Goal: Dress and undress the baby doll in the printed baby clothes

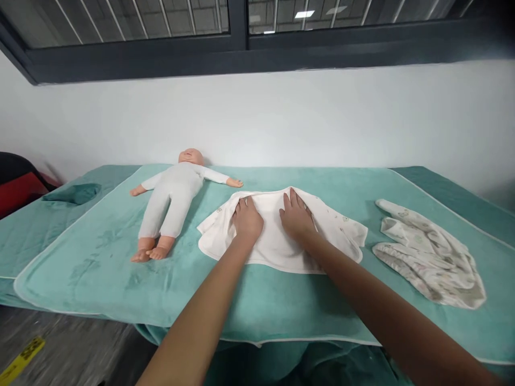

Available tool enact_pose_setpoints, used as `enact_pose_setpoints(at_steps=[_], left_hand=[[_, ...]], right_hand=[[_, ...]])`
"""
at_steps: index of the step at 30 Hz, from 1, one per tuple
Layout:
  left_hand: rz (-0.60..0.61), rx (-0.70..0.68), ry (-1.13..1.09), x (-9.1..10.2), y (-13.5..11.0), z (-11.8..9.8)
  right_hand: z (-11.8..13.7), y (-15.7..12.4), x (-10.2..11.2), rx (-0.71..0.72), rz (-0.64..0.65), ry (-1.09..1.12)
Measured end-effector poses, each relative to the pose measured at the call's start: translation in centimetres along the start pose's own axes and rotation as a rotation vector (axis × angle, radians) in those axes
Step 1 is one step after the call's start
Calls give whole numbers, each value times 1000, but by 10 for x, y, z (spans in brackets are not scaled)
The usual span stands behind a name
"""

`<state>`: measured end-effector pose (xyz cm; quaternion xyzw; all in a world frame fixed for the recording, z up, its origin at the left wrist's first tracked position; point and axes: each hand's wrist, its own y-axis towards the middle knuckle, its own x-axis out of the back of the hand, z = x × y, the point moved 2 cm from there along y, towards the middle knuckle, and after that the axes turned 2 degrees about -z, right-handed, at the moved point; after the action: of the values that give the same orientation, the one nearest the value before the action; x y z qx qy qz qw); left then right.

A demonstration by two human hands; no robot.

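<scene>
A small white baby top with faint prints on its sleeves lies spread out on the teal mat, its front folded open to both sides. My left hand rests on the inside of it near the left fold, fingers stretched toward the neckline. On the other side, my right hand lies on the cloth by the right fold with its fingers apart. Neither hand visibly grips the fabric; the thumbs are partly hidden. To the left a baby doll in a white bodysuit lies on its back, arms out.
Crumpled patterned baby clothing lies at the right on the teal mat. A small teal cushion and a red and black object are at the far left. The white wall rises behind, below a dark window frame.
</scene>
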<state>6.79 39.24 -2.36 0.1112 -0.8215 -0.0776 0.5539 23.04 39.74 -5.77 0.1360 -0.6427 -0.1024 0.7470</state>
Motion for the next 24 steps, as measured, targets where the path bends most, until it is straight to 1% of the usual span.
enact_pose_setpoints(at_steps=[2,4,7,9,11,14,18,21,24], left_hand=[[-22,57,-63,-6,10,-3],[-22,96,-106,-14,19,-6],[-17,122,-116,-27,27,-8],[-28,107,-106,-36,28,-9],[-64,82,-81,-41,25,-8],[-129,37,-47,-41,20,-9],[-186,-54,-53,-36,12,-13],[-205,-82,-66,-35,11,-13],[-206,-95,-65,-39,16,-6]], right_hand=[[-3,9,-2,56,-47,-5],[-8,18,-7,81,-50,10],[-16,30,-19,54,9,56],[-19,34,-27,37,50,73],[-21,35,-32,39,66,73],[-20,34,-32,57,49,60],[-16,28,-27,59,10,60],[-15,25,-23,39,-40,73],[-15,26,-21,39,-66,85]])
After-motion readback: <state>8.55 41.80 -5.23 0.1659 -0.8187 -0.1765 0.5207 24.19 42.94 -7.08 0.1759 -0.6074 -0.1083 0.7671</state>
